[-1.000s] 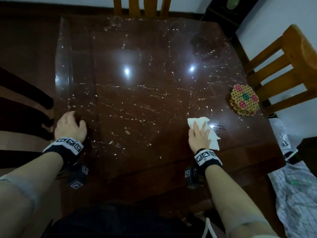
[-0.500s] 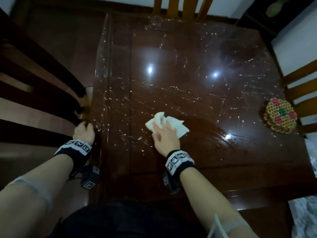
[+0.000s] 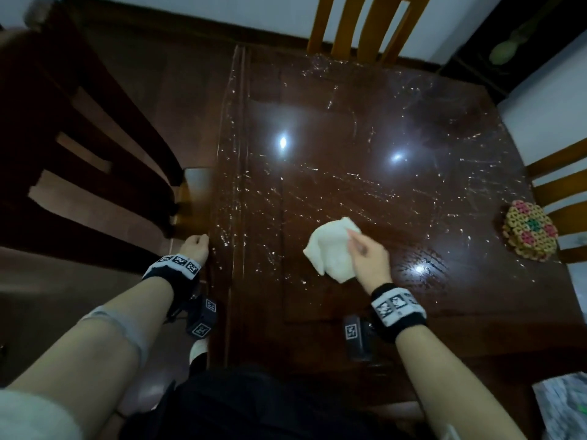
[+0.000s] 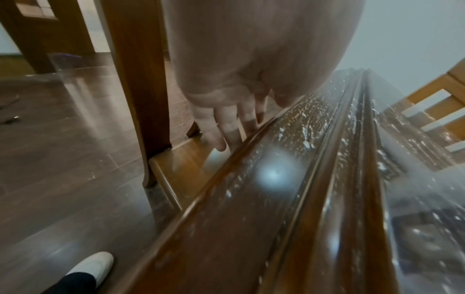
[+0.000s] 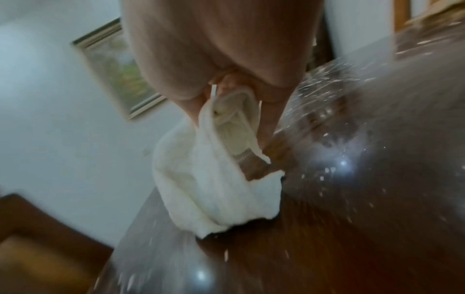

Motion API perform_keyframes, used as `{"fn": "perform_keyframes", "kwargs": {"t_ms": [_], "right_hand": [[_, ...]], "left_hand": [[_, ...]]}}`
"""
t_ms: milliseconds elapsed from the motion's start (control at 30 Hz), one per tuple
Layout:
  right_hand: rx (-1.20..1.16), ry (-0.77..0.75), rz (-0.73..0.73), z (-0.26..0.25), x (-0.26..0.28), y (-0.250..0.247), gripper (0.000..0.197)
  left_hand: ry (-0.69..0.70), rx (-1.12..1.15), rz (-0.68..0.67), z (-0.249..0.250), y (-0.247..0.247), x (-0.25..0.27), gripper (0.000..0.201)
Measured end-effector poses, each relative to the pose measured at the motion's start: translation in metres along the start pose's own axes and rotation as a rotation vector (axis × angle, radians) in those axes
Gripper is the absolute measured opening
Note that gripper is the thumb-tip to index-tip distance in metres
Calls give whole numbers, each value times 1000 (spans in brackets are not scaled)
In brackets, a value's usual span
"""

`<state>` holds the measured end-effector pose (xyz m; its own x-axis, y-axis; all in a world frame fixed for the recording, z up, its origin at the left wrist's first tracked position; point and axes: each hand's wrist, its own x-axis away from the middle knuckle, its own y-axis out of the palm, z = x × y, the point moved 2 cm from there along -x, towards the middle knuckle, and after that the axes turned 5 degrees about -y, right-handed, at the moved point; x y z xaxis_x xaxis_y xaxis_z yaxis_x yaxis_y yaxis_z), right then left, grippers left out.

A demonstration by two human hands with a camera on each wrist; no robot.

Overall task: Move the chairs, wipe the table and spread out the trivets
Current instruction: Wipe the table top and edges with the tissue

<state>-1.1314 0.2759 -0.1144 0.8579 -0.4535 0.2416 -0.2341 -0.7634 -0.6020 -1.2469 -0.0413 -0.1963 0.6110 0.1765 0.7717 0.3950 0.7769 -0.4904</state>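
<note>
A dark wooden table (image 3: 349, 122) lies under a clear plastic sheet flecked with white specks. My right hand (image 3: 368, 255) grips a bunched white cloth (image 3: 330, 252) over the table's near middle. In the right wrist view the cloth (image 5: 214, 189) hangs from my fingers with its lower end on the table (image 5: 352, 218). My left hand (image 3: 195, 249) rests at the table's left edge, fingers (image 4: 224, 127) straight down beside it. A stack of colourful round trivets (image 3: 529, 233) sits at the right edge.
A dark chair (image 3: 79, 154) stands close on the left, its seat (image 4: 186, 159) touching the table (image 4: 302, 199) side. A light wooden chair (image 3: 359, 27) is at the far side, another (image 3: 559, 192) on the right behind the trivets. My white shoe (image 4: 90, 266) is on the floor.
My right hand swept the cloth from the right side to the middle, then went from pressing it flat to gripping it bunched. The left hand stayed at the left edge.
</note>
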Motion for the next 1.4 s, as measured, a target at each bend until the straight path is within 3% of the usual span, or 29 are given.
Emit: {"fn": "perform_keyframes", "kwargs": {"t_ms": [133,233,467,633,767,933,1133,1233,1300,1400], "right_hand": [[69,134,292,-2,-26,-46,38],[168,156,372,4,-49,-69,41],[401,268,-80,36,-117,-39,51],[567,180,-39,34,-148,-20,49],[602,30,-100,13,-169,8,48],[532,-175,-224,-17,-141,61,47],[411,-386,-356,-32,-50,100,47],[352,-457,-489,-22,-15,112,42],[206,-393,-514,-16,-7,107,42],[16,-245,-348,-19,-10,75,41]], "left_hand": [[22,28,-11,6,-4,-13,51],[23,31,-16,14,-6,-24,52],[37,90,-17,46,-6,-47,48],[42,111,18,41,-8,-59,45],[79,72,49,42,-9,-61,42],[77,66,55,38,-12,-64,45],[118,-62,110,44,-11,-59,44],[135,-105,140,46,-9,-58,44],[139,-147,165,47,-8,-58,45],[144,-174,194,50,-5,-57,45]]}}
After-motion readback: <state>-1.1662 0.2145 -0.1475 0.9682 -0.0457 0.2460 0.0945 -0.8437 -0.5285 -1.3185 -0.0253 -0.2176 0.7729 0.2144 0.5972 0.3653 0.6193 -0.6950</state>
